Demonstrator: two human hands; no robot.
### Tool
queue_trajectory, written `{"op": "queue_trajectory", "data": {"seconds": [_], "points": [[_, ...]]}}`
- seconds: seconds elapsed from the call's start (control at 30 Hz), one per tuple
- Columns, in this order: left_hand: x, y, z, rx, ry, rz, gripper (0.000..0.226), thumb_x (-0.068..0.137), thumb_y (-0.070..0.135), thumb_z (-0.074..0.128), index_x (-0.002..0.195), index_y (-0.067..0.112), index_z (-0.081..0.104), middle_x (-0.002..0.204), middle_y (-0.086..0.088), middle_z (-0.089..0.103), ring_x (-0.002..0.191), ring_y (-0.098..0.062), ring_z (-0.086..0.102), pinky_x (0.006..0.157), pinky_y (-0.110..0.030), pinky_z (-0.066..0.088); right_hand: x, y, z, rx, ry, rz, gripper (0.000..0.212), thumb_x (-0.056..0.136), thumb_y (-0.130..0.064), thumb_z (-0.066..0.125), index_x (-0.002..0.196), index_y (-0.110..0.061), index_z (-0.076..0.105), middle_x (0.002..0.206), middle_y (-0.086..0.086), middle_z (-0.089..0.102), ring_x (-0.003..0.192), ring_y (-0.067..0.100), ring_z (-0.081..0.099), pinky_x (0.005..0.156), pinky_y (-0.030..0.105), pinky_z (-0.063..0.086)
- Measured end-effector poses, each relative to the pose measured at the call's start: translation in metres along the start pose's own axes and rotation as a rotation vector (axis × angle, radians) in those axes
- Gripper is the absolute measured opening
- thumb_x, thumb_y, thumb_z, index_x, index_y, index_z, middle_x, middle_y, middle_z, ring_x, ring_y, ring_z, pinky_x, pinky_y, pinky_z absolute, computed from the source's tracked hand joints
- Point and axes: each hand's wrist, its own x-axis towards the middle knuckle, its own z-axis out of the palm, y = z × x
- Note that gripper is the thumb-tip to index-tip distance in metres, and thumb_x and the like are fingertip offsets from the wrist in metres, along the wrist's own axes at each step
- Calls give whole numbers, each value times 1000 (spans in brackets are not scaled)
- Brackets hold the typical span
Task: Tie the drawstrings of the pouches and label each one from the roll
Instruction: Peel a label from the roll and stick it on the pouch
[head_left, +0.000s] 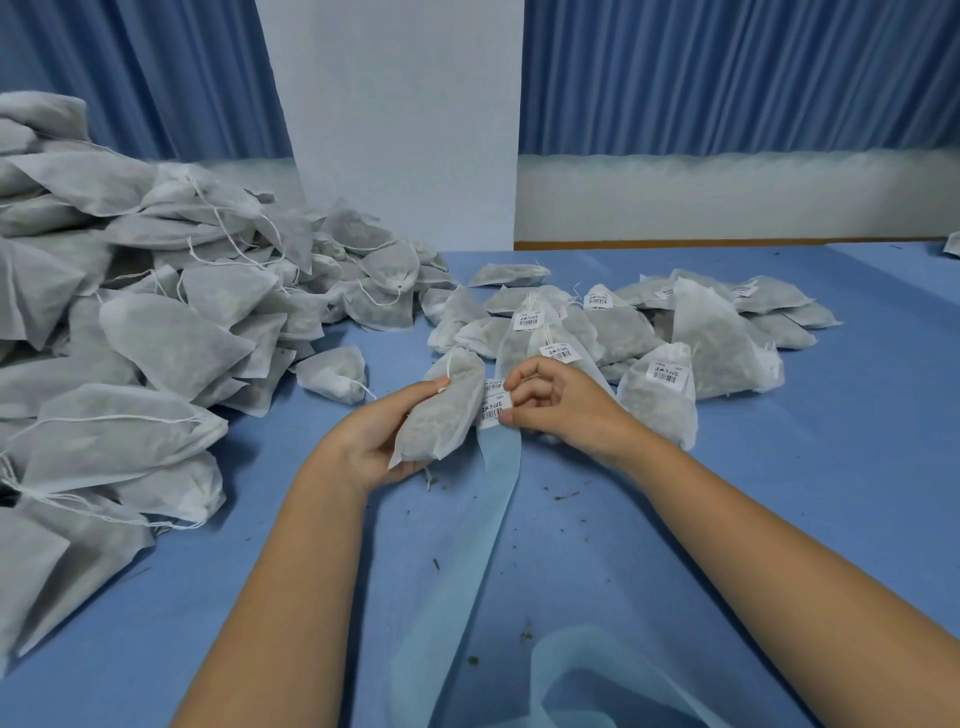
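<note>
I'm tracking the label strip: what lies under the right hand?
The right hand pinches the label strip beside the pouch in the left hand; bare blue backing trails across the table. The palm hides whatever lies beneath it.

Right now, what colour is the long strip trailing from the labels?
Pale translucent blue backing strip, lighter than the table; head view.

Pouch in the left hand: I log thin non-woven fabric, grey-white, matt, faintly fuzzy, translucent enough to show a dark, coarse fill. Drawstrings on the pile: white cord, matt. Label at the right hand: white paper, smooth, black print. Backing strip: pale blue film or paper, I cannot tell which; thin, smooth, translucent, slight sheen. Table cover: blue cloth, matt, speckled with dry crumbs. Curtain: blue cloth, matt, pleated.
</note>
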Motion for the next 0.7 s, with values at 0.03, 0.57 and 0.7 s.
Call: {"op": "queue_trajectory", "data": {"seconds": [0.03,0.57,0.7], "points": [[0,0,0,3,-2,-6,19,70,26,75,83,13,80,82,-3,76,65,-13,72,51,-23,55,0,0,-1,-4,-6,5,26,80,-9,77,94,-20,59,79,-2,66,64,7,53,44,19,39],[0,-2,11,-275,17,-49,35,70,15,69,105,10,66,110,-6,61,75,-12,62,48,-19,55,-1,7,10,-249,167,-251,24,79,0,71,89,-21,66,80,-4,64,60,0,49,61,12,41],[-4,0,13,-316,18,-40,38,68,12,69,106,8,65,123,-7,55,87,-14,59,47,-21,56,-4,6,11,-371,238,-359,19,82,-4,71,97,-16,71,78,-3,62,65,3,52,63,15,44]]}}
